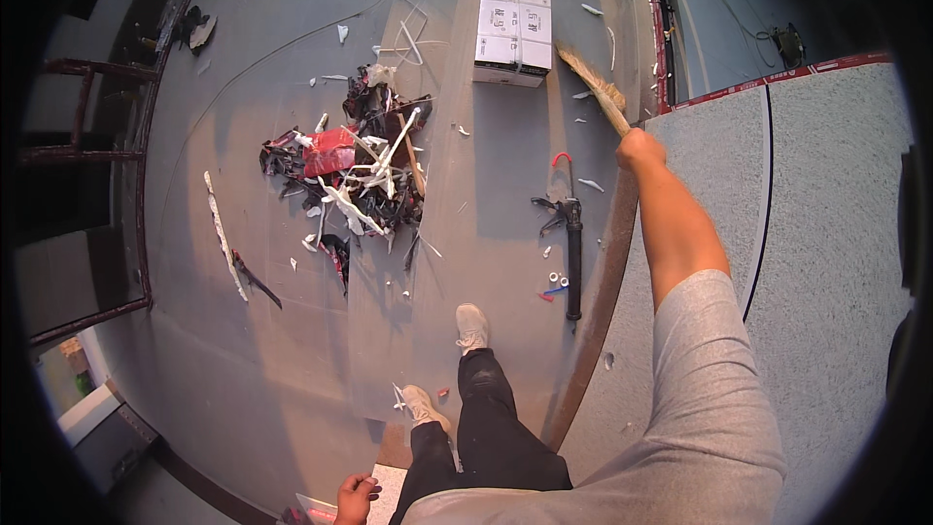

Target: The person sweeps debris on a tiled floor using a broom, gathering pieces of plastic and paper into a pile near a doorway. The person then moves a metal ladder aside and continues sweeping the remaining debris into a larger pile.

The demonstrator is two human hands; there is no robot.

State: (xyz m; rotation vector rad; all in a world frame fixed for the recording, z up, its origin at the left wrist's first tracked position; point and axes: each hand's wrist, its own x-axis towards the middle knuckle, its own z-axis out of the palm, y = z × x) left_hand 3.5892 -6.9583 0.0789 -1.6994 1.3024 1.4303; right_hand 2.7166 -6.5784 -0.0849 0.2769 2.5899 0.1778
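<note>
Out to the right, my right hand (639, 149) is closed round the lower end of a long tan strip (595, 83) with ragged edges, whose material I cannot make out. The strip slants up and left, its far end close to a white carton (515, 29) bound with straps. Below that hand, a caulking gun (571, 243) with a black barrel and a red hook lies on the floor. Down by my left leg, my left hand (358, 498) hangs with loosely bent fingers and nothing visible in it.
A heap of crumpled red and black wrappers and white strips (360, 165) lies left of centre. White scraps, a long white strip (224, 233) and small caps (556, 279) dot the floor. A low ledge (603, 321) and speckled wall (700, 204) run along my right; dark red frames (146, 194) stand left.
</note>
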